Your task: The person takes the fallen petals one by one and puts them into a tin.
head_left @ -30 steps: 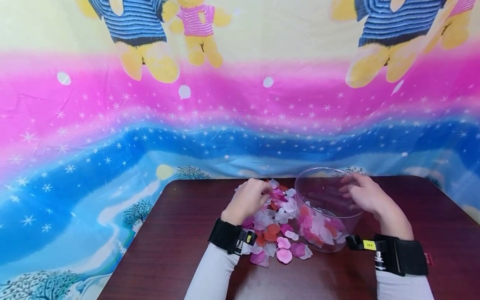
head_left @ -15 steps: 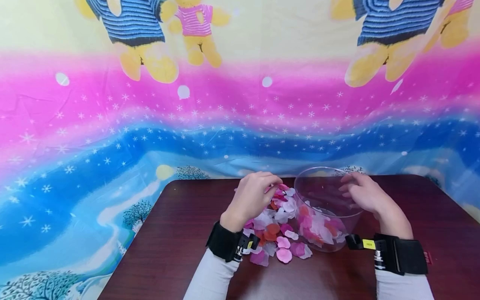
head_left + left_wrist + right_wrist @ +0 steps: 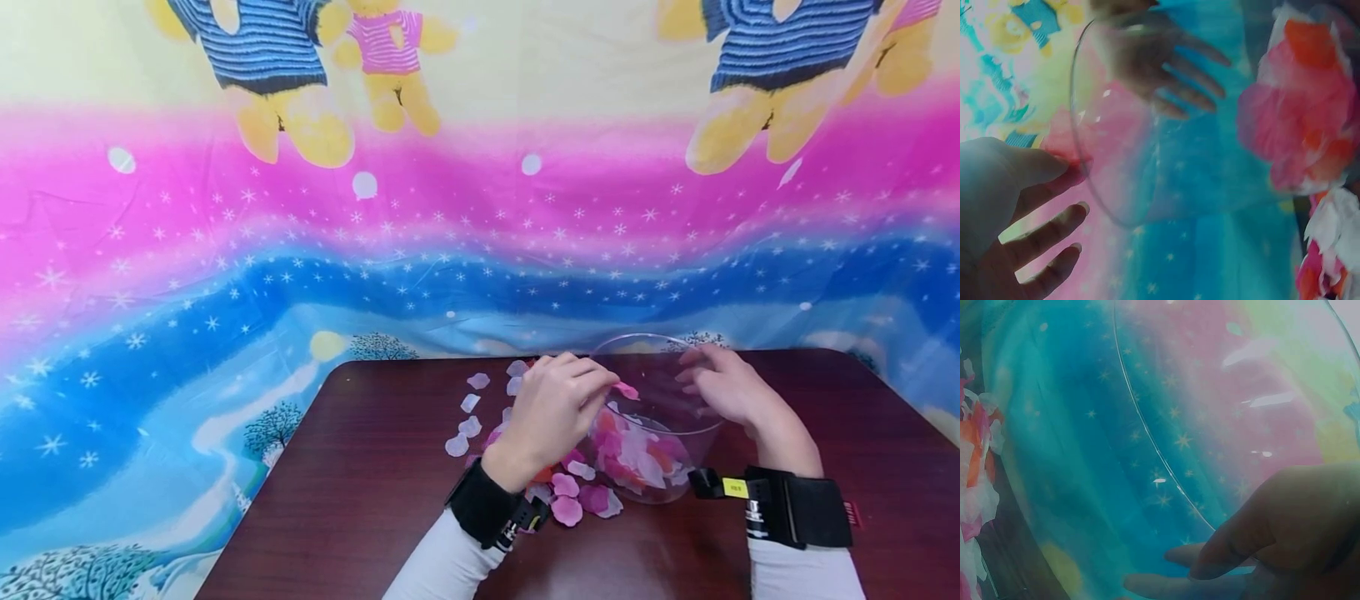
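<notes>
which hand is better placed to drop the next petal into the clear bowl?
Left. The left hand pinches a pink petal at the clear bowl rim. The right hand rests on the bowl's far side, apparently steadying it.

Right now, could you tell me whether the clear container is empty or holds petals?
Partly filled: the clear container holds pink, white and orange petals low inside, with its upper part bare.
</notes>
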`<state>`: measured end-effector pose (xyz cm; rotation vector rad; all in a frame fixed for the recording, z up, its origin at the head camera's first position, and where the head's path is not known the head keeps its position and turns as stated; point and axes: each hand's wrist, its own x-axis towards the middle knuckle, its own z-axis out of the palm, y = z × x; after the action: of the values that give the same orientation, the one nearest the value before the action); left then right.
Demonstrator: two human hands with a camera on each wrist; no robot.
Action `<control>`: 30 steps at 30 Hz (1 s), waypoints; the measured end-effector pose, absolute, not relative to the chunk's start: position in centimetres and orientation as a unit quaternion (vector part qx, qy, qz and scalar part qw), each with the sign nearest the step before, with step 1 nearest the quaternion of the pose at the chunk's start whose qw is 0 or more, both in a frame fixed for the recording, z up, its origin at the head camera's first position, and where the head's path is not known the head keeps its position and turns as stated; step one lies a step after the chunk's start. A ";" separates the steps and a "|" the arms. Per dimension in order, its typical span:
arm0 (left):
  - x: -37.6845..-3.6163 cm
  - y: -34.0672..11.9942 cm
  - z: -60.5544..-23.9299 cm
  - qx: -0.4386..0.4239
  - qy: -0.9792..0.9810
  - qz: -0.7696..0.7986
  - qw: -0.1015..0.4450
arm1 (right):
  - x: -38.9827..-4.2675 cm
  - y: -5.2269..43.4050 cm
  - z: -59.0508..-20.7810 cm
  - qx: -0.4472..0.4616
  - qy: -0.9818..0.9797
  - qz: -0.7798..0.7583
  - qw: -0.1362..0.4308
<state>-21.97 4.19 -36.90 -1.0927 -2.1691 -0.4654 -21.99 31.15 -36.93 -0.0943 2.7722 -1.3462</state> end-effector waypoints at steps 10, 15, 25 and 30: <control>-21.7 5.0 -37.4 -0.418 -0.834 -0.159 0.323 | -22.1 31.0 -36.8 -0.029 0.902 -0.430 0.027; -21.5 5.0 -37.4 -0.417 -0.836 -0.166 0.316 | -22.1 31.1 -36.9 -0.029 0.903 -0.427 0.026; -21.6 4.9 -37.5 -0.416 -0.839 -0.171 0.305 | -22.1 31.1 -36.9 -0.032 0.904 -0.426 0.025; -21.6 4.9 -37.5 -0.417 -0.839 -0.171 0.304 | -22.1 31.1 -36.9 -0.032 0.904 -0.426 0.028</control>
<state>-21.64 4.88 -37.46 -1.1034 -2.2233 -0.4536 -22.14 31.13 -36.91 -0.0988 2.7908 -1.3147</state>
